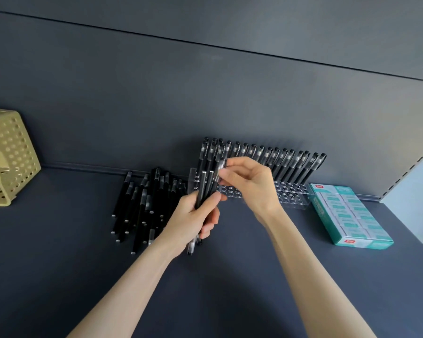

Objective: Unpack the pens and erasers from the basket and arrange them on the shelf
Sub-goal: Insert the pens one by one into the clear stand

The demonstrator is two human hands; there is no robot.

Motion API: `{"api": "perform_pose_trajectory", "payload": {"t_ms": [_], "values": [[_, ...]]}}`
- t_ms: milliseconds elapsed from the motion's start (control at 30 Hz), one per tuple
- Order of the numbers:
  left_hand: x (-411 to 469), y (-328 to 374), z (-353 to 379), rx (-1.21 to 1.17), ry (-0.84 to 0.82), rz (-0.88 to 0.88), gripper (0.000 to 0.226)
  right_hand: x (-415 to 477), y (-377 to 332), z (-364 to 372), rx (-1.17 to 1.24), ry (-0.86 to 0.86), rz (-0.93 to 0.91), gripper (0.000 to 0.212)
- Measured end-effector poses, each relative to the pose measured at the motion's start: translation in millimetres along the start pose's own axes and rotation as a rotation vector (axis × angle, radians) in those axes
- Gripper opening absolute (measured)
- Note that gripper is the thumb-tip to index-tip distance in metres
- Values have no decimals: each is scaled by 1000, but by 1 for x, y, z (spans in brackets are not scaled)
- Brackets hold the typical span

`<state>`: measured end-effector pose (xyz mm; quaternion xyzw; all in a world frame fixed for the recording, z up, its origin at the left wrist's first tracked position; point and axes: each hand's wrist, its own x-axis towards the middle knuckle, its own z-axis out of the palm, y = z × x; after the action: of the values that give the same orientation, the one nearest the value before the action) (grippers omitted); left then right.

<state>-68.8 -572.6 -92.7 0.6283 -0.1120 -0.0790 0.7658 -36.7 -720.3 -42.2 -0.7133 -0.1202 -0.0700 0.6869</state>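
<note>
Head view, labels: eraser box (349, 213) writing unreadable to me.
Left grip (195, 215): wrapped round pen bundle (203, 184), lengthwise towards rack (291, 193).
Right grip (244, 181): pinching one pen (220, 168).

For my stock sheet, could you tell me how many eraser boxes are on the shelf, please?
1: the teal cardboard box of erasers lies on the dark shelf, right of the clear plastic pen rack. The beige perforated basket may hide more.
</note>
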Motion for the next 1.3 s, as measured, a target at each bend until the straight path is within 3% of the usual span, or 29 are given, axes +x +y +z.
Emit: {"api": "perform_pose_trajectory", "payload": {"t_ms": [100,233,367,467,800,1200,1300], "values": [[5,-1,-4,-14,25,0,18,2,-2,-12,113,137,-22,13],[8,-6,-2,7,67,1,16,1,0,-12,24,105,-60,28],[10,-8,-4,-80,235,-19,24,13,-5,-16,-26,365,-228,36],[10,-7,-8,-203,256,-22,34,26,-4,-15,-233,470,-328,38],[9,-6,-8,-206,302,-41,33,47,22,-3,-457,405,-396,31],[9,-2,-5,-244,263,-66,40,39,37,3,-645,320,-336,26],[9,-4,-4,-117,289,-23,46,37,35,3,-641,319,-317,27]]}}
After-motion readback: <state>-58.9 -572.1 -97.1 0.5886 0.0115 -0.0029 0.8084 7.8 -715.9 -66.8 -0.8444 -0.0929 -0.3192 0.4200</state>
